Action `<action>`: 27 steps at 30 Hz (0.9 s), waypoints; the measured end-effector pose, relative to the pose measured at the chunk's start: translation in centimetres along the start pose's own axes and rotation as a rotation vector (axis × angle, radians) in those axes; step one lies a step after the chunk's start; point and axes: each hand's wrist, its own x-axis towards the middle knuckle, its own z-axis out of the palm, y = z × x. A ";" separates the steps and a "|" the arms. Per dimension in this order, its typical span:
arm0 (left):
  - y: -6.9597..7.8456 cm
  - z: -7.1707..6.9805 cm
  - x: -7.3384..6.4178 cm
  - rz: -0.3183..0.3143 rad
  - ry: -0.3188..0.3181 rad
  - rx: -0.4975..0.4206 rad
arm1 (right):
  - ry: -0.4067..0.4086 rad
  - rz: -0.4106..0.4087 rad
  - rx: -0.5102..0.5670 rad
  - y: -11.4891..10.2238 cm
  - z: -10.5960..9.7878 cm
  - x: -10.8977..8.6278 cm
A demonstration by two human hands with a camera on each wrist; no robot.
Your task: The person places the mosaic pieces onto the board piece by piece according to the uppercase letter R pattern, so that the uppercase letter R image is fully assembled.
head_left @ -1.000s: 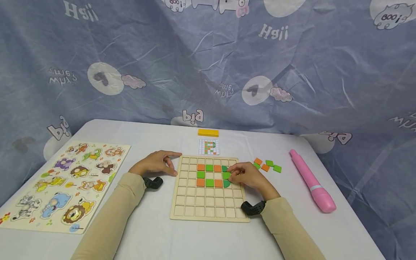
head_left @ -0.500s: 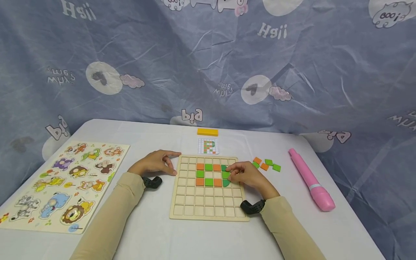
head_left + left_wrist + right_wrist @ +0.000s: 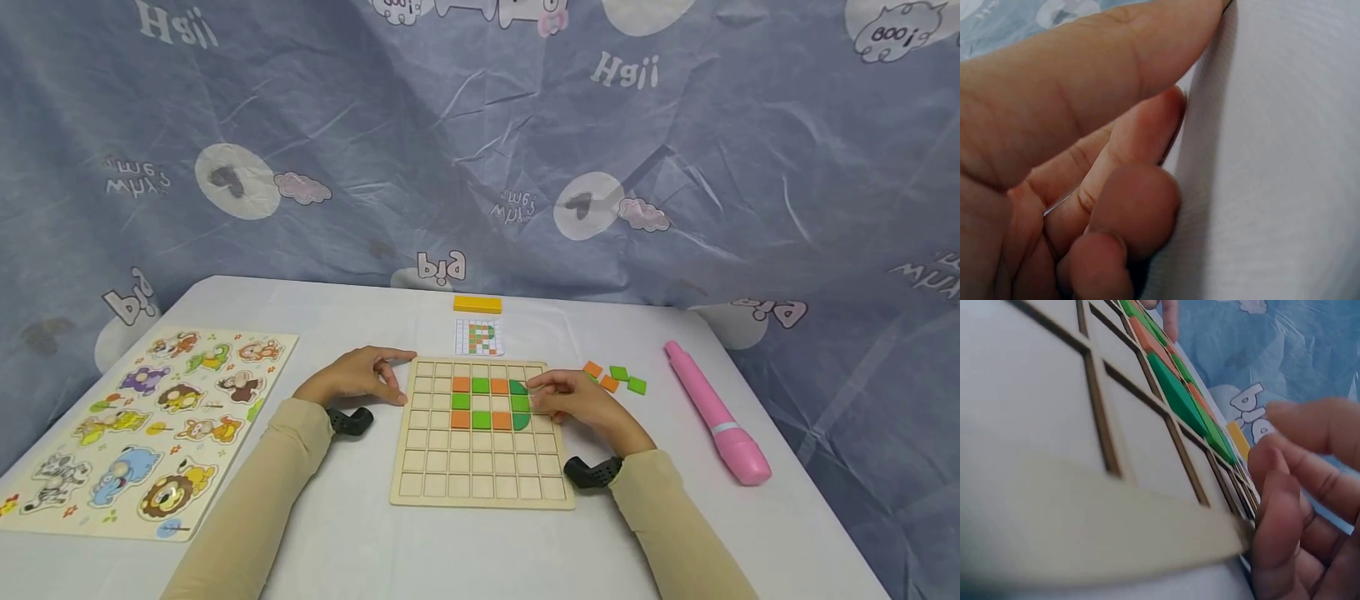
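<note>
A wooden grid board (image 3: 480, 483) lies flat before me. On it a ring of orange and green square tiles (image 3: 481, 420) ends on the right in two darker green rounded tiles (image 3: 519, 387), with a green square (image 3: 519, 402) between them. My left hand (image 3: 352, 375) is at the board's left side, forefinger stretched to the top corner and thumb tip at the edge. Just right of the rounded tiles, my right hand (image 3: 588, 404) hovers over the board's right edge. Its fingers (image 3: 1279, 531) are loosely bent with nothing between them in the right wrist view.
Several loose orange and green tiles (image 3: 609, 383) lie right of the board. Behind it are a pattern card (image 3: 480, 337) and a yellow block (image 3: 477, 305). A pink microphone-shaped thing (image 3: 716, 412) lies at right, an animal puzzle board (image 3: 150, 425) at left.
My right hand has drawn back slightly to the right from the green tiles, uncovering more of them. My left hand stays at the board's left edge.
</note>
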 end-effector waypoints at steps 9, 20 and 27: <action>0.0 0.0 -0.1 -0.009 0.007 -0.003 | 0.052 0.000 0.122 0.9 -2.1 -0.5; 0.0 0.0 0.0 0.003 0.004 -0.004 | 0.244 0.005 0.081 1.8 -6.3 -2.7; -0.1 0.0 -0.1 0.001 0.002 -0.024 | 0.374 0.089 0.068 2.8 -8.2 -3.5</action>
